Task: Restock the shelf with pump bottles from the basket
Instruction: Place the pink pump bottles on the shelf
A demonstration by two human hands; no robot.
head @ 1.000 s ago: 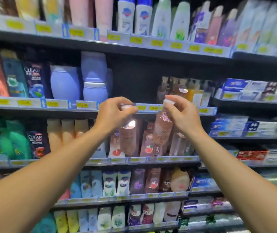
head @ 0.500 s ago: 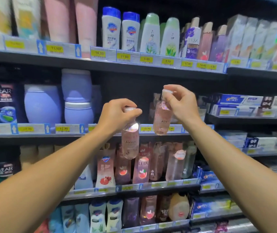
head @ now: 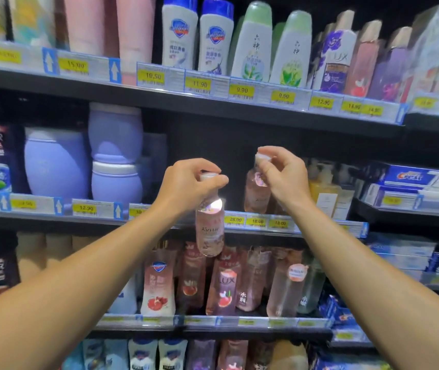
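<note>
We see the left hand pinching a pink pump bottle by its cap, hanging before the shelf edge. The right hand pinches a second pink bottle at its top, just above that shelf, beside yellow bottles.

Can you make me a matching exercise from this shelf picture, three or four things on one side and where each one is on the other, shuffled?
Things:
1. pink bottle in the left hand
2. pink bottle in the right hand
3. purple tubs
4. Crest boxes

Places:
A. far right, beside the hands' shelf
B. hanging in front of the price strip
C. left part of the hands' shelf
D. above the shelf's dark gap

Pairs: 1-B, 2-D, 3-C, 4-A
</note>
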